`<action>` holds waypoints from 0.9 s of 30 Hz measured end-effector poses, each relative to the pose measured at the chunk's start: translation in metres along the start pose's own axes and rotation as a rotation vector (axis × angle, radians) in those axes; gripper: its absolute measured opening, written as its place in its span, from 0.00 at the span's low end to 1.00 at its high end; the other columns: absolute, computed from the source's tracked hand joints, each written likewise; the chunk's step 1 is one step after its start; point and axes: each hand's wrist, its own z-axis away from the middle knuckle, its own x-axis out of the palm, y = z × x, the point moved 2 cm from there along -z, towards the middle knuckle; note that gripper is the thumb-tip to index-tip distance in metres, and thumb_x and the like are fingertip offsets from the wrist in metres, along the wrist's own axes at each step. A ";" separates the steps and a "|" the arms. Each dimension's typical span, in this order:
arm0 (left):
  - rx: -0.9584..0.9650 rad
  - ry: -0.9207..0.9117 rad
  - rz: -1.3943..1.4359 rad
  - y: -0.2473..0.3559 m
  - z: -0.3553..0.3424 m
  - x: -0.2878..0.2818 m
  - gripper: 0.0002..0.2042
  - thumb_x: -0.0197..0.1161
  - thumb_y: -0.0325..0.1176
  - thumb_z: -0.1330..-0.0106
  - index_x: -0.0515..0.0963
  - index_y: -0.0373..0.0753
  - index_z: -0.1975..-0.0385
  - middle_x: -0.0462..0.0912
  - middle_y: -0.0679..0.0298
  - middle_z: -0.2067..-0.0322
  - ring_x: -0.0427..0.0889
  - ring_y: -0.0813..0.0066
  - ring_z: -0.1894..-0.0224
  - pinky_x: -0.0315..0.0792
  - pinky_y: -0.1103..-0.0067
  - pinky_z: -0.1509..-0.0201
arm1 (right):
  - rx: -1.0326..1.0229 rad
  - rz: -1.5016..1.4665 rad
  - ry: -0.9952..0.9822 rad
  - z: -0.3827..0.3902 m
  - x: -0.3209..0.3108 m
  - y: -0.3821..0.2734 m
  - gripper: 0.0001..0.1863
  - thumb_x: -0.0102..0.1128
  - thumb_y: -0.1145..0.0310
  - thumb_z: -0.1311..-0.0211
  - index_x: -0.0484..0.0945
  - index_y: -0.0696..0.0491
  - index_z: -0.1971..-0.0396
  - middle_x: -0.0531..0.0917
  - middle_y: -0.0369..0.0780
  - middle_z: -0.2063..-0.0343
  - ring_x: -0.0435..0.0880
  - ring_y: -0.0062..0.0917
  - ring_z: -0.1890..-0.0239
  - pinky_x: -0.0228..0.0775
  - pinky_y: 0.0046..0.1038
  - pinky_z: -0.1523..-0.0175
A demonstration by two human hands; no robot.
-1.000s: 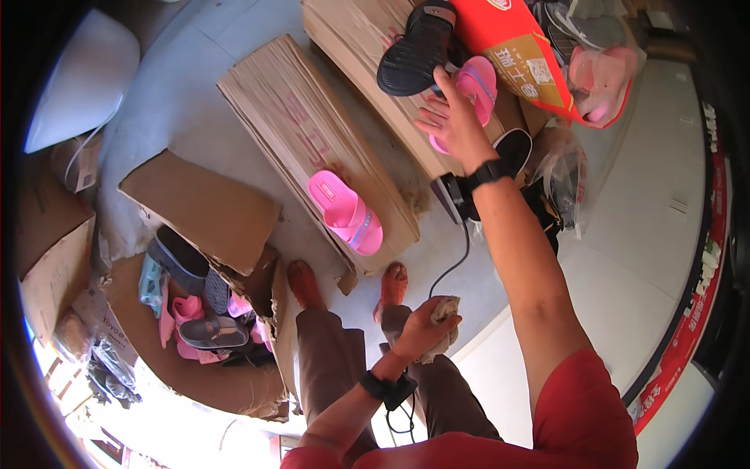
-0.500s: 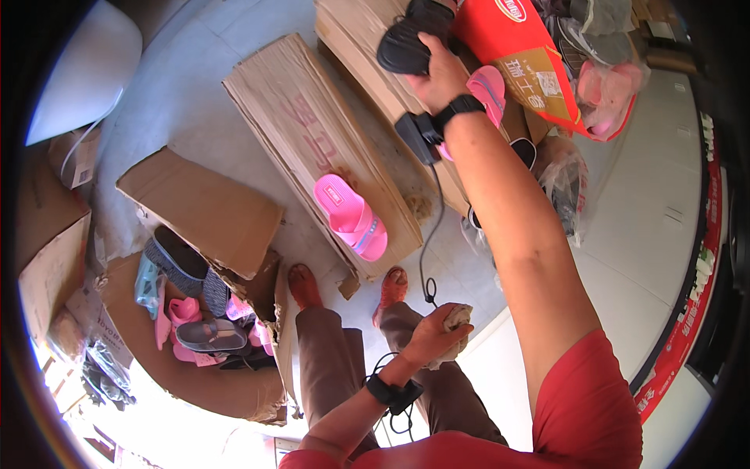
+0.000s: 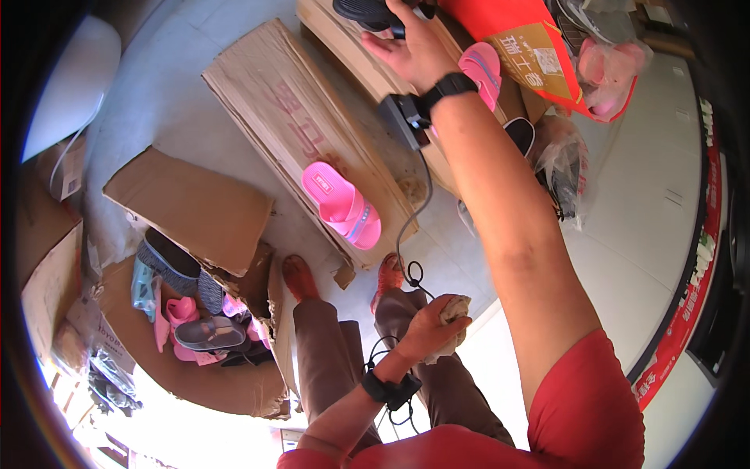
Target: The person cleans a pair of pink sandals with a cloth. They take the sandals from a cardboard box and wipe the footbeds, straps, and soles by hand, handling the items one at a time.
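Observation:
My right hand reaches to the far edge, against a black slipper cut off by the top of the picture. Its visible fingers are stretched and spread; one digit overlaps the slipper, and contact on its far side is hidden. My left hand, low in front of my legs, is closed around a crumpled pale cloth. A pink slipper lies on the near end of a long cardboard box. Beyond my right wrist another pink slipper rests by the second long box.
At left, a torn open carton holds several pink and dark shoes. A red bag with bagged footwear stands far right, near a clear plastic bag. A thin cable runs from my right wrist towards my left hand.
My right hand has moved farther away and to the left, and its fingers have spread. The black slipper has moved the same way. My left hand keeps the cloth.

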 end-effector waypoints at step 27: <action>0.009 0.016 -0.132 -0.006 -0.005 0.001 0.18 0.63 0.33 0.43 0.71 0.37 0.54 0.76 0.66 0.66 0.73 0.82 0.65 0.70 0.83 0.60 | -0.154 0.854 0.533 0.018 -0.108 -0.016 0.11 0.47 0.77 0.47 0.71 0.64 0.64 0.79 0.46 0.72 0.82 0.32 0.73 0.80 0.33 0.66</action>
